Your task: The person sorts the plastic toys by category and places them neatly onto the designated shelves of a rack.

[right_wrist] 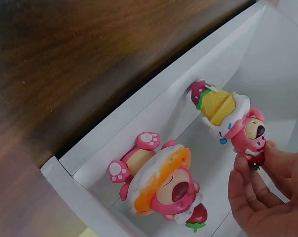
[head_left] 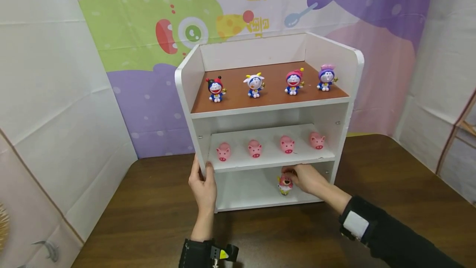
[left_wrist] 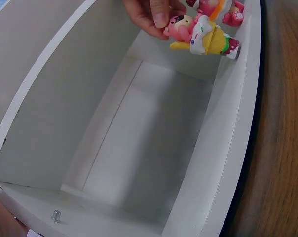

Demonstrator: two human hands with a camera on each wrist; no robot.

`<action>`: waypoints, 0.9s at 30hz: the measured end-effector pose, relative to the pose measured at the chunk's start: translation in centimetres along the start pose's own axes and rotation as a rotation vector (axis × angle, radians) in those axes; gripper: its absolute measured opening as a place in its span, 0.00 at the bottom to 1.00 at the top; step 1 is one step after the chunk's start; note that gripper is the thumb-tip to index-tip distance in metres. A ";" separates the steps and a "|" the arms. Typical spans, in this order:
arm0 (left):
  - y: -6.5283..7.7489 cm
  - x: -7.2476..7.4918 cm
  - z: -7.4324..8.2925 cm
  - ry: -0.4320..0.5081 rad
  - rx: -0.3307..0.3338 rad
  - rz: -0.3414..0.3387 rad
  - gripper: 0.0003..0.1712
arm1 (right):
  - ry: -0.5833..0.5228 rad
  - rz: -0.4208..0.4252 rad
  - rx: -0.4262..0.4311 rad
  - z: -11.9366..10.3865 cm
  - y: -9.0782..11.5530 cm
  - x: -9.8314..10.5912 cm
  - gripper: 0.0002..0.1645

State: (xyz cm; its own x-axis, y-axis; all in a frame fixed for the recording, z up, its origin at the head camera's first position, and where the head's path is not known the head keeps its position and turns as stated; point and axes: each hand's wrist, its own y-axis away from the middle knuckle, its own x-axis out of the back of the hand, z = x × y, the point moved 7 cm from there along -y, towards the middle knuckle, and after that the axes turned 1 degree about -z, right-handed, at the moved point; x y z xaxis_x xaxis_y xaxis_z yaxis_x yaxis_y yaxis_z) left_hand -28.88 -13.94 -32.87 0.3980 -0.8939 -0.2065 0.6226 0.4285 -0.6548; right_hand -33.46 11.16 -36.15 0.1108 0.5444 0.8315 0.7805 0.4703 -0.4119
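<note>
In the head view my left hand (head_left: pixel 203 187) grips the left side of a small white shelf unit (head_left: pixel 182 78), its thumb at the front edge. Inside the bottom compartment my right hand (head_left: pixel 306 178) pinches a pink bear figurine (head_left: pixel 285 184) by the top of its head. The right wrist view shows this bear figurine (right_wrist: pixel 223 112) standing on the bottom board, with a white and yellow ice-cream cone body and strawberry base. Beside it sits a second pink bear figurine (right_wrist: pixel 164 185) with an orange and white ring around it, hidden behind my right hand in the head view.
Several blue-and-white cat figurines in coloured hats, such as the pink-hatted cat figurine (head_left: pixel 293 82), line the brown top board. A row of pink pigs, including this pig (head_left: pixel 255 149), stands on the middle board. The unit stands on a dark wooden table (head_left: pixel 148 202) before a cartoon-printed cloth (head_left: pixel 145 106).
</note>
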 end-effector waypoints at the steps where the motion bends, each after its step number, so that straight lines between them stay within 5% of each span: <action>1: 0.0 0.0 -0.3 0.003 -0.001 0.001 0.25 | -0.003 0.004 -0.006 0.1 -0.1 0.0 0.04; 9: 0.0 0.2 -2.5 0.006 -0.004 0.009 0.26 | -0.019 0.017 -0.058 0.8 -0.6 -0.3 0.08; 20: 0.0 0.0 0.2 -0.009 0.006 0.004 0.24 | -0.068 -0.031 -0.089 1.0 -0.7 -0.4 0.15; 27: 0.0 0.2 -1.2 0.011 -0.005 0.009 0.25 | -0.094 -0.050 -0.104 1.3 -0.4 -0.5 0.19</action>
State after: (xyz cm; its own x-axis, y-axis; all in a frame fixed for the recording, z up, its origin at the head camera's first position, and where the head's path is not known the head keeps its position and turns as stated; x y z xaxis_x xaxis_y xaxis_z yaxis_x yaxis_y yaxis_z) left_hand -29.60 -14.22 -33.78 0.3965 -0.8912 -0.2203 0.6158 0.4361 -0.6562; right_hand -34.64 11.61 -36.86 0.0157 0.5871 0.8093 0.8436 0.4267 -0.3260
